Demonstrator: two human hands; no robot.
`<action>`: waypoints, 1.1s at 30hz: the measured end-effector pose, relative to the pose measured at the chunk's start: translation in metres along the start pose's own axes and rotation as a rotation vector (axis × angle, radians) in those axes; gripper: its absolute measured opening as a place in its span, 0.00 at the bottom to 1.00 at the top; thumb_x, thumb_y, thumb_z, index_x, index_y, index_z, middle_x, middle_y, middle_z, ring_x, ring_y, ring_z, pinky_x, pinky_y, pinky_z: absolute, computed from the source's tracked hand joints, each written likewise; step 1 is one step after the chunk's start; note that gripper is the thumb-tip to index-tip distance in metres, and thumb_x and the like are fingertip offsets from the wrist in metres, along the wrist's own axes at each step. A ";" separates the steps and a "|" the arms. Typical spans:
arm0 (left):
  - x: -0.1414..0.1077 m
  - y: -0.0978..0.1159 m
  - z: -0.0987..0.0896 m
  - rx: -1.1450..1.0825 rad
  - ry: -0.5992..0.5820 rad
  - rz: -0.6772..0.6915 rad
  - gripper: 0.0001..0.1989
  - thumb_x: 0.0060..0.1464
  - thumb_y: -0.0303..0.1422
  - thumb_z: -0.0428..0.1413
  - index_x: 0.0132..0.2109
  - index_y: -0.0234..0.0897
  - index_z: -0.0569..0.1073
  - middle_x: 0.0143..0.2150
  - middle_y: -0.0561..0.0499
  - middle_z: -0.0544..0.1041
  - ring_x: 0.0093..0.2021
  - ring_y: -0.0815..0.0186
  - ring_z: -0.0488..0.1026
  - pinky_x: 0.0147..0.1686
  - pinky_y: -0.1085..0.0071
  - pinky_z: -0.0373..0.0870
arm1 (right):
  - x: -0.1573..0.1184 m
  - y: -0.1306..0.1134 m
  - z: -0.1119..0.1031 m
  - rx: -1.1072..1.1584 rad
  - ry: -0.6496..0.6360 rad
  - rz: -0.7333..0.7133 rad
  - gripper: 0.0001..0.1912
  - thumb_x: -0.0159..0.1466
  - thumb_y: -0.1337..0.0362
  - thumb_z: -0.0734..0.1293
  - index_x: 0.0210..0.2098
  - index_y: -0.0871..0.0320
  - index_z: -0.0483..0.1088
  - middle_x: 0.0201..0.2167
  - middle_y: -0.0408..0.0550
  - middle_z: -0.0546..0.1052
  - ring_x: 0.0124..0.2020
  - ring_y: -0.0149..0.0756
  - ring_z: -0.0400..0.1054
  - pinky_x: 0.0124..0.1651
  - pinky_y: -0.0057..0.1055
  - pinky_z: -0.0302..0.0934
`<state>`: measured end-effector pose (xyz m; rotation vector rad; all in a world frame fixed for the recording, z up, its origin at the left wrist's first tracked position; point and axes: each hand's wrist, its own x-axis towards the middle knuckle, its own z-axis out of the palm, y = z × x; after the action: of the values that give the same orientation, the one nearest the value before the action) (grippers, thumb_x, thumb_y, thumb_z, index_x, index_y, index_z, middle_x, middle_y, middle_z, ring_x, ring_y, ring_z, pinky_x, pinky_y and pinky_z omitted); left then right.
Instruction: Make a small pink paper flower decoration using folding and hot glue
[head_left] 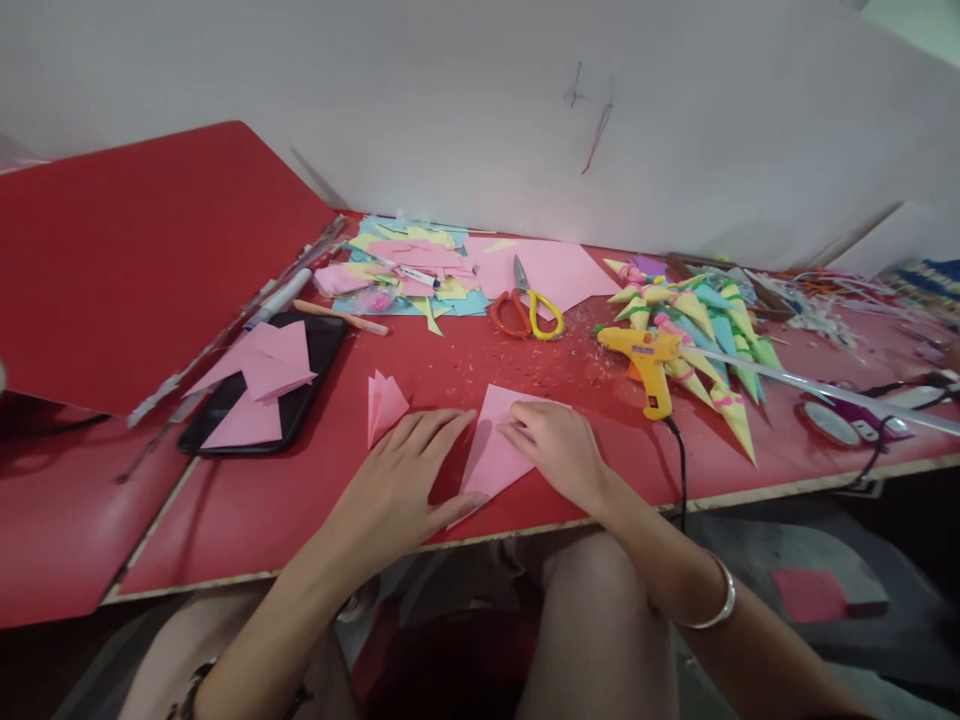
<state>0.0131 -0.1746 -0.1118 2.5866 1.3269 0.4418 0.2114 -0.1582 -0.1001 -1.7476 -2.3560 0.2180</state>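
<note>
A pink sheet of paper (489, 452) lies flat near the table's front edge, between my hands. My right hand (561, 452) is on its right part, fingers bent and closed at the paper; the underside of the fingertips is hidden. My left hand (405, 482) rests open at the sheet's left side, fingers stretched out and thumb at its lower left edge. A small pleated piece of pink paper (385, 405) stands just beyond the left fingers. Several cut pink pieces (259, 375) lie on a black tray-like object (319, 360) to the left.
Orange-and-yellow-handled scissors (528, 305) lie ahead. To the right are a yellow glue gun (646, 365) with a long glue stick and cord, and several decorated paper cones (724, 345). Paper scraps (416, 265) and a marker (279, 298) lie behind. A red board (165, 250) leans left.
</note>
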 end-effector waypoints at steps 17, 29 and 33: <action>0.004 -0.004 -0.005 0.035 -0.083 0.221 0.19 0.57 0.42 0.48 0.56 0.52 0.66 0.62 0.52 0.62 0.60 0.54 0.56 0.57 0.52 0.57 | 0.000 -0.003 -0.002 -0.045 -0.023 0.022 0.11 0.65 0.61 0.59 0.29 0.57 0.67 0.30 0.45 0.76 0.31 0.33 0.68 0.26 0.27 0.43; 0.014 -0.020 -0.024 0.003 -0.353 0.244 0.30 0.52 0.50 0.50 0.62 0.56 0.54 0.66 0.56 0.55 0.65 0.54 0.49 0.61 0.52 0.45 | 0.001 -0.003 -0.002 -0.025 -0.031 0.014 0.11 0.65 0.61 0.59 0.30 0.57 0.68 0.31 0.46 0.77 0.33 0.34 0.69 0.27 0.26 0.46; 0.017 -0.022 -0.026 0.008 -0.382 0.253 0.32 0.51 0.51 0.50 0.62 0.56 0.52 0.66 0.56 0.52 0.65 0.53 0.47 0.60 0.50 0.44 | 0.001 -0.002 -0.001 -0.013 -0.006 -0.016 0.09 0.65 0.62 0.59 0.35 0.58 0.68 0.33 0.48 0.75 0.35 0.36 0.68 0.30 0.28 0.52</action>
<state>-0.0035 -0.1466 -0.0910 2.6768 0.8823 -0.0268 0.2099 -0.1578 -0.0984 -1.7360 -2.3798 0.2071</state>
